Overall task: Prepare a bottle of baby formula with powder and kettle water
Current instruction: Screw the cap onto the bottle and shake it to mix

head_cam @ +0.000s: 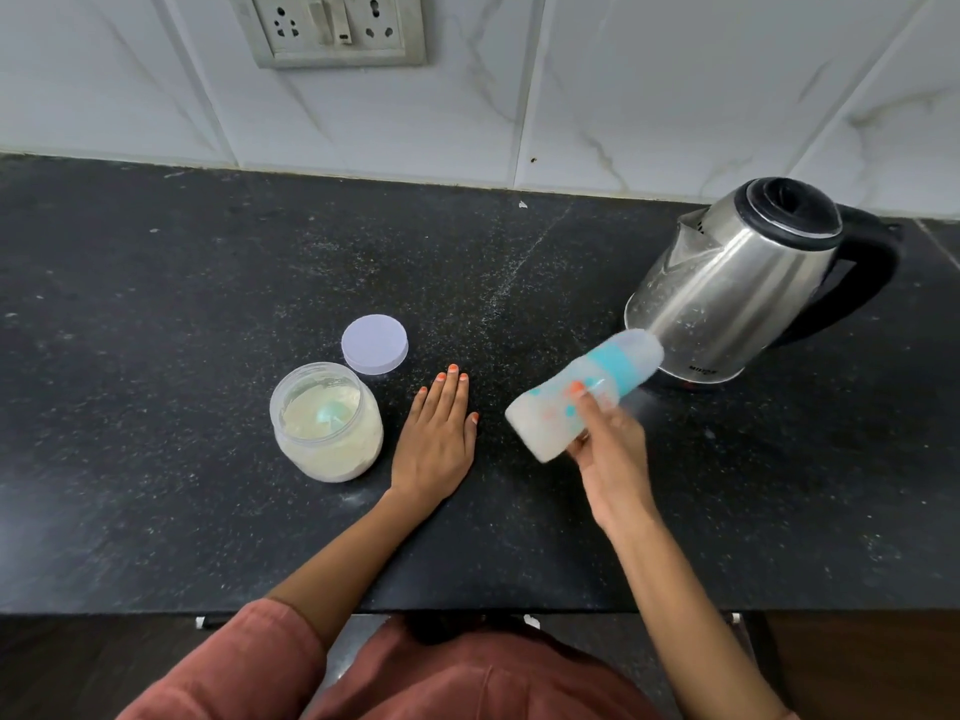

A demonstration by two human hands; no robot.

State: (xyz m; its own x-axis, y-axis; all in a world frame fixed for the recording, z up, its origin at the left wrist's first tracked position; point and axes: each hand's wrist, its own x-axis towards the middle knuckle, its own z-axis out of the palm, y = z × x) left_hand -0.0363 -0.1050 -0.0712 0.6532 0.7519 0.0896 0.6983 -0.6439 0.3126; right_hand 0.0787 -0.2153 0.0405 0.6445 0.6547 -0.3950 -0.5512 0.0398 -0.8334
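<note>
**Bottle Capped and Tilted: Looks Like the Shake**

The right hand (605,439) wraps its fingers round the baby bottle (582,394), held off the black countertop (208,283) and tilted with its capped top toward the steel kettle (727,283). The bottle is smeared with blur, so this reads as mixing. The left hand (436,433) lies flat on the counter, fingers straight, beside the open formula jar (327,423), with the scoop (328,412) inside and the lid (374,344) just behind. To do it well: grip firmly, check the teal collar is tight, use short wrist flicks until no clumps show, and stay clear of that kettle.
</note>
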